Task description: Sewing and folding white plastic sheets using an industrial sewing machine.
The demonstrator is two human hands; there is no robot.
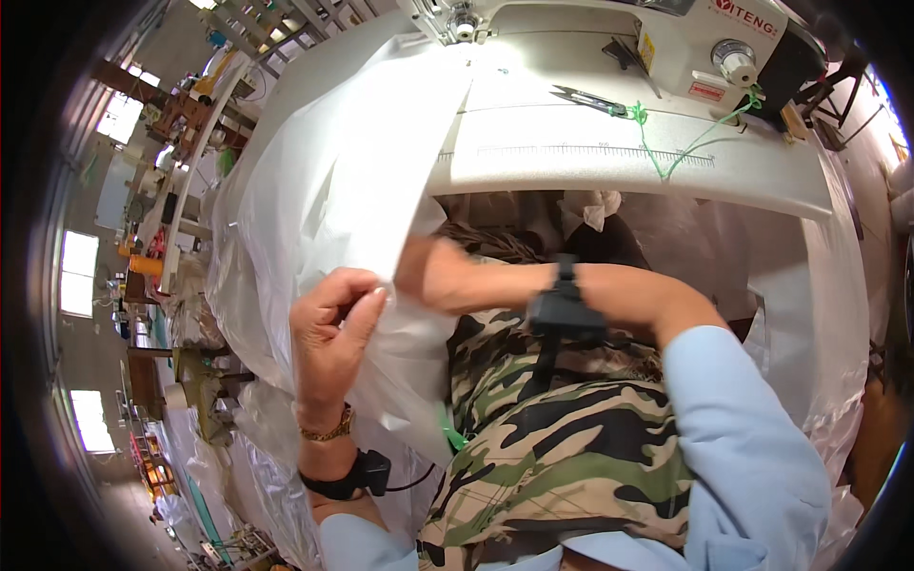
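A length of thin white fabric runs from under the head of a sewing machine down toward my lap. At its near edge my left hand is closed, thumb and forefinger pinching the fabric. Just right of it, my right hand is smeared by motion beside the fabric's edge. Its fingers are blurred and partly hidden, so their hold cannot be made out. Both wrists carry black strapped devices.
Thread snips lie on the white machine bed, with a green cord tied to them. A printed ruler scale runs along the bed's front. Camouflage cloth covers my lap. More white fabric hangs at the left, past which stand workshop tables.
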